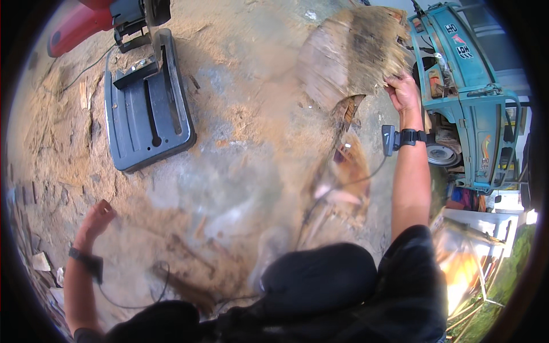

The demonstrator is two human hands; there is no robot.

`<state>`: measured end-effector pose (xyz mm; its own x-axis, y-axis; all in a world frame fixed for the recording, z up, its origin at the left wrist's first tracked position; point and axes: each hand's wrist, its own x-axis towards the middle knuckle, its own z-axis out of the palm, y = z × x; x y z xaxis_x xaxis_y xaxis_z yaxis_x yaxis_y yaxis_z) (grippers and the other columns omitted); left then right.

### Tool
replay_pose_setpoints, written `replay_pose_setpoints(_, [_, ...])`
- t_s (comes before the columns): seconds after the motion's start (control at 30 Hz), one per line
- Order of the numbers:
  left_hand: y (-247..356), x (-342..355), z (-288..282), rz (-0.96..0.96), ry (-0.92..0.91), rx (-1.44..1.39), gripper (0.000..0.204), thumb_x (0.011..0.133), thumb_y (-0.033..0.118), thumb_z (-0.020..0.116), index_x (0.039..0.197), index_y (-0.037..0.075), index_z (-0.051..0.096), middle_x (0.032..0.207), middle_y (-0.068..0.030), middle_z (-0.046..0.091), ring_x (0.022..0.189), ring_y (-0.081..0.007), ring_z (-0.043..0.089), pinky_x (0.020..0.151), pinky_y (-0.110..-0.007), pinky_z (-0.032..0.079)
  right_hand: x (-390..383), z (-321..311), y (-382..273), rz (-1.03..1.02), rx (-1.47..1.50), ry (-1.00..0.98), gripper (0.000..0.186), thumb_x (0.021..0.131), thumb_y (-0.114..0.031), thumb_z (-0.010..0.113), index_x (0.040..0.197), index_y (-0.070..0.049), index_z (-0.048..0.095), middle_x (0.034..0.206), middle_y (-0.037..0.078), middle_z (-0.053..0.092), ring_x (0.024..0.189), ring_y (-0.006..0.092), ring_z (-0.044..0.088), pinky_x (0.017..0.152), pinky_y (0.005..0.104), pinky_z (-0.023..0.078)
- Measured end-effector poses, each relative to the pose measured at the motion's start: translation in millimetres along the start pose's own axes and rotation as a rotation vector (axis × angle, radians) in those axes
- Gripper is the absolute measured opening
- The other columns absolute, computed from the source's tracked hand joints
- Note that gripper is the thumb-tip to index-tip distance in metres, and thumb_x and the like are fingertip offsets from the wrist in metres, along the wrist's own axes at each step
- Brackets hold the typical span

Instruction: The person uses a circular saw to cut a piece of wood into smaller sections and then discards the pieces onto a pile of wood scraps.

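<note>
My right hand point(402, 92) is closed on the near right edge of a wide, weathered wooden board point(350, 57). The board has one rounded side, a ragged right edge and a dark band across its middle. It is tilted, and motion smears its grain. My left hand point(98, 219) hangs over the sawdust-covered ground at the lower left. Its fingers are curled, with nothing seen in them. Each wrist wears a strap with a small dark device, and a thin cable runs from it.
A red cut-off saw point(86, 27) on a dark metal base point(150, 108) stands at the upper left, its cord trailing left. A teal vehicle point(472, 97) is parked at the right. Wood scraps point(41, 262) lie along the left edge. Sawdust covers the ground point(240, 126).
</note>
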<state>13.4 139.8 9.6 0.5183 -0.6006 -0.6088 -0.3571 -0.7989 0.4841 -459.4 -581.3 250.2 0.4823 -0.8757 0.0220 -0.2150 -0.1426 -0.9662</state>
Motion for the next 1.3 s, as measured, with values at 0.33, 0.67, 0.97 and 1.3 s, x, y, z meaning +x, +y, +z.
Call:
replay_pose_setpoints(0.33, [18,-5,-2,-0.034,-0.008,0.042,0.022,0.085,0.022,0.070,0.092,0.003,0.062,0.072,-0.0096,0.062,0.066,-0.0183,0.060,0.059,-0.035,0.048,-4,-4,6,0.032,0.007,0.052,0.027,0.082,0.007,0.069,0.105,-0.004,0.060,0.095,0.005,0.065,0.082,0.0172,0.068,0.066,0.0294,0.059])
replay_pose_setpoints(0.67, [17,-2,0,0.035,-0.014,0.050,0.028,0.085,0.029,0.072,0.092,0.003,0.063,0.072,-0.0109,0.063,0.068,-0.0193,0.061,0.060,-0.036,0.048,-8,6,6,-0.028,-0.056,-0.011,0.026,0.082,0.008,0.067,0.102,-0.005,0.057,0.088,0.005,0.066,0.076,0.0141,0.067,0.065,0.0256,0.057])
replay_pose_setpoints(0.97, [51,-20,-14,-0.074,-0.083,0.132,0.035,0.088,0.033,0.070,0.099,0.001,0.063,0.088,-0.0186,0.067,0.084,-0.0282,0.065,0.074,-0.040,0.051,1,21,4,-0.024,-0.187,-0.117,0.032,0.087,0.005,0.063,0.119,0.004,0.060,0.107,0.008,0.067,0.092,0.0139,0.064,0.082,0.0256,0.050])
replay_pose_setpoints(1.3, [34,-27,-18,-0.080,-0.066,0.131,0.035,0.088,0.035,0.070,0.096,0.001,0.065,0.089,-0.0171,0.067,0.085,-0.0281,0.064,0.075,-0.040,0.051,-3,65,-10,-0.135,-0.476,-0.185,0.052,0.086,0.003,0.062,0.137,0.003,0.054,0.111,0.005,0.067,0.094,0.0117,0.062,0.083,0.0231,0.049])
